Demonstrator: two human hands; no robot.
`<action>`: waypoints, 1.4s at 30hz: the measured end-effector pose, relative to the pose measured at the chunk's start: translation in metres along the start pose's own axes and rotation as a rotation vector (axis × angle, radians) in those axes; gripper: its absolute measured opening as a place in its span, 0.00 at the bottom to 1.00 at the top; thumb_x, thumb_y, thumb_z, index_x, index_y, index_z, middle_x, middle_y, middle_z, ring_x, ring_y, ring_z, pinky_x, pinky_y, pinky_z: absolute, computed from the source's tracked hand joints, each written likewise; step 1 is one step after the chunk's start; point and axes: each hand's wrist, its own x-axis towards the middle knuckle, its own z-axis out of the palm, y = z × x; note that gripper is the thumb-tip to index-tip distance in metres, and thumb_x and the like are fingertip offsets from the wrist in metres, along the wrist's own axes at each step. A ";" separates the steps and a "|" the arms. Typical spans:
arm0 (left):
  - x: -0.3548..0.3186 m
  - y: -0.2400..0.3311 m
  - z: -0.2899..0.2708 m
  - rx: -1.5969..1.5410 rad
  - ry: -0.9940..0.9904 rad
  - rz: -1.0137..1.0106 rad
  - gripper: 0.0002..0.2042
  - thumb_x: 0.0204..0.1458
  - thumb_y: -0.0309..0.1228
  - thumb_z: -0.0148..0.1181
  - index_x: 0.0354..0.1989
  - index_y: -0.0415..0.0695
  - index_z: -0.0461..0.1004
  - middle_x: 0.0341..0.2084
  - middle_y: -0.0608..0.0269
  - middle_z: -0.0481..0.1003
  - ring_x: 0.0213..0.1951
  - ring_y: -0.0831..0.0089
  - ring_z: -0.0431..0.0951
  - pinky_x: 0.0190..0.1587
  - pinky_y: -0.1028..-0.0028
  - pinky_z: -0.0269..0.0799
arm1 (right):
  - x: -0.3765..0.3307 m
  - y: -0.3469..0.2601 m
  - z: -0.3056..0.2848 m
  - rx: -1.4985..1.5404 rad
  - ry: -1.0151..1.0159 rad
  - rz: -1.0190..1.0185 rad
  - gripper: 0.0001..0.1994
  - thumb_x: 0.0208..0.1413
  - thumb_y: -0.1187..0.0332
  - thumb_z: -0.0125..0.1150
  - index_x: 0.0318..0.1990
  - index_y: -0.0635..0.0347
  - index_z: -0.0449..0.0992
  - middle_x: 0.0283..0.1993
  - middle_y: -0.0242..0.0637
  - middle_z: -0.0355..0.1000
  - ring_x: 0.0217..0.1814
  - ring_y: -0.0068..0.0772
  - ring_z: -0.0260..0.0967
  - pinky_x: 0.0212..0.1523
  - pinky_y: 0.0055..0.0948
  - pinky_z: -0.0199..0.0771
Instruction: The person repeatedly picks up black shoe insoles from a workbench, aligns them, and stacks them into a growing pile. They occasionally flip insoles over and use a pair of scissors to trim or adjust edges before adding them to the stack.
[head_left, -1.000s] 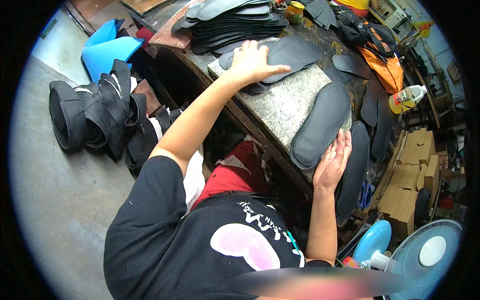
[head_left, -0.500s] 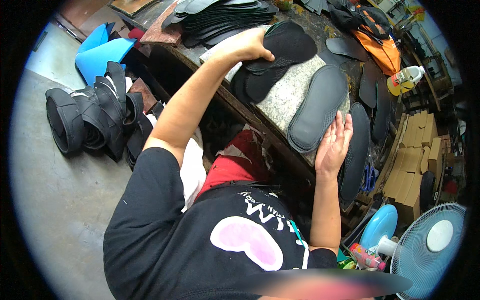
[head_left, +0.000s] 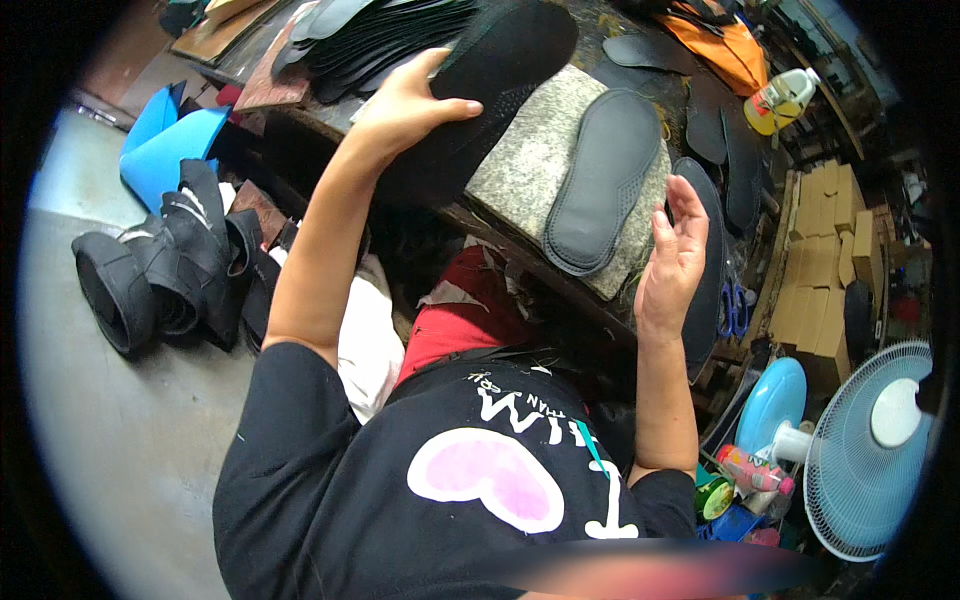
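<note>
Cluttered desk carried a stone slab. Left hand gripped a black sole above it; right hand hung released beside a grey sole.

dark cluttered workbench, grey stone slab bearing a black sole, stacked soles, yellow bottle
</note>
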 end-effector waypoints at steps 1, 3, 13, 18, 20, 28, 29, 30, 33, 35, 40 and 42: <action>-0.007 0.010 0.002 0.097 0.123 0.059 0.33 0.42 0.28 0.70 0.58 0.32 0.63 0.45 0.53 0.74 0.43 0.70 0.77 0.46 0.73 0.74 | 0.001 -0.009 0.001 -0.034 -0.083 0.005 0.25 0.61 0.69 0.51 0.65 0.63 0.56 0.64 0.44 0.59 0.65 0.34 0.57 0.64 0.33 0.54; -0.037 0.031 0.013 -0.281 0.028 -0.057 0.33 0.43 0.25 0.69 0.59 0.32 0.62 0.47 0.53 0.74 0.45 0.69 0.75 0.49 0.72 0.72 | 0.004 -0.024 0.010 -0.027 -0.202 0.046 0.28 0.62 0.61 0.53 0.66 0.63 0.55 0.60 0.44 0.63 0.59 0.33 0.64 0.60 0.33 0.61; -0.094 0.020 0.085 -1.705 -0.508 -0.508 0.28 0.61 0.50 0.45 0.60 0.40 0.64 0.53 0.51 0.71 0.53 0.61 0.74 0.57 0.59 0.69 | 0.008 -0.026 0.045 0.342 -0.123 0.211 0.18 0.57 0.76 0.58 0.53 0.67 0.62 0.53 0.42 0.67 0.53 0.27 0.67 0.54 0.25 0.69; -0.109 0.018 0.101 -1.543 -0.402 -0.712 0.25 0.59 0.44 0.51 0.58 0.37 0.66 0.51 0.50 0.73 0.51 0.62 0.75 0.56 0.61 0.70 | -0.006 -0.016 0.031 0.198 -0.125 0.245 0.16 0.59 0.73 0.56 0.53 0.68 0.65 0.53 0.41 0.68 0.54 0.27 0.66 0.55 0.25 0.66; -0.109 0.018 0.097 -1.330 -0.336 -0.677 0.23 0.56 0.37 0.55 0.56 0.36 0.66 0.49 0.50 0.74 0.49 0.62 0.76 0.54 0.62 0.72 | -0.013 -0.017 0.026 0.131 -0.175 0.209 0.19 0.59 0.73 0.56 0.56 0.70 0.64 0.54 0.42 0.68 0.55 0.27 0.65 0.57 0.26 0.64; -0.117 0.017 0.092 -1.107 -0.253 -0.529 0.24 0.48 0.27 0.61 0.54 0.35 0.67 0.44 0.51 0.75 0.44 0.63 0.78 0.49 0.66 0.75 | -0.027 -0.021 0.019 0.057 -0.213 0.167 0.29 0.55 0.76 0.62 0.62 0.73 0.57 0.59 0.47 0.65 0.59 0.31 0.64 0.60 0.27 0.63; -0.118 0.017 0.092 -1.105 -0.250 -0.528 0.24 0.48 0.27 0.61 0.54 0.35 0.67 0.45 0.51 0.75 0.44 0.63 0.78 0.49 0.65 0.75 | -0.029 -0.021 0.019 0.061 -0.221 0.191 0.29 0.55 0.77 0.61 0.62 0.74 0.57 0.59 0.47 0.65 0.59 0.31 0.64 0.60 0.27 0.63; -0.119 0.017 0.091 -1.102 -0.239 -0.532 0.24 0.48 0.27 0.61 0.55 0.35 0.66 0.45 0.51 0.75 0.44 0.63 0.78 0.50 0.65 0.75 | -0.030 -0.021 0.019 0.065 -0.230 0.215 0.29 0.55 0.77 0.61 0.63 0.74 0.56 0.59 0.47 0.65 0.59 0.31 0.64 0.60 0.27 0.63; -0.121 0.016 0.085 -1.088 -0.194 -0.527 0.24 0.48 0.27 0.61 0.55 0.34 0.66 0.45 0.50 0.74 0.45 0.63 0.78 0.50 0.64 0.75 | -0.027 -0.023 0.018 0.032 -0.206 0.207 0.29 0.56 0.78 0.60 0.62 0.76 0.56 0.59 0.47 0.64 0.60 0.32 0.64 0.60 0.27 0.63; -0.121 0.013 0.079 -1.109 -0.103 -0.504 0.23 0.48 0.27 0.61 0.54 0.34 0.66 0.45 0.49 0.74 0.44 0.62 0.78 0.49 0.63 0.75 | -0.017 -0.021 0.017 -0.051 -0.124 0.140 0.29 0.56 0.79 0.58 0.63 0.78 0.54 0.60 0.47 0.64 0.60 0.32 0.64 0.60 0.27 0.64; -0.122 0.003 0.056 -1.104 0.059 -0.470 0.21 0.48 0.23 0.59 0.53 0.33 0.68 0.41 0.49 0.76 0.40 0.60 0.80 0.46 0.63 0.78 | 0.031 -0.008 0.000 -0.286 -0.071 0.204 0.39 0.53 0.75 0.63 0.68 0.70 0.46 0.42 0.39 0.69 0.40 0.27 0.68 0.43 0.29 0.71; -0.124 0.001 0.048 -1.138 0.093 -0.470 0.20 0.48 0.22 0.59 0.52 0.33 0.68 0.41 0.49 0.76 0.39 0.60 0.80 0.45 0.63 0.78 | 0.043 0.000 -0.004 -0.909 -0.079 0.170 0.46 0.48 0.68 0.70 0.70 0.63 0.44 0.22 0.26 0.63 0.23 0.20 0.59 0.28 0.31 0.67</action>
